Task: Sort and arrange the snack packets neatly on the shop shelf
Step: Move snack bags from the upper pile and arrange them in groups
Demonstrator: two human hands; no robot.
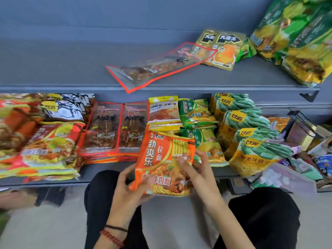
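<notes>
Left hand (pixel 125 186) and right hand (pixel 199 169) round orange noodle packet (pixel 159 155), bottom edge half-covered

We find the large green bags (pixel 296 38) cut off by the top and right edges. The left edge cuts the red packet stack (pixel 27 137), and its print is smeared. The orange noodle packet (pixel 161 162) hides most fingers of the left hand (pixel 129 187). The small items (pixel 309 166) at far right are perhaps wrapped snacks, too blurred to tell.
</notes>
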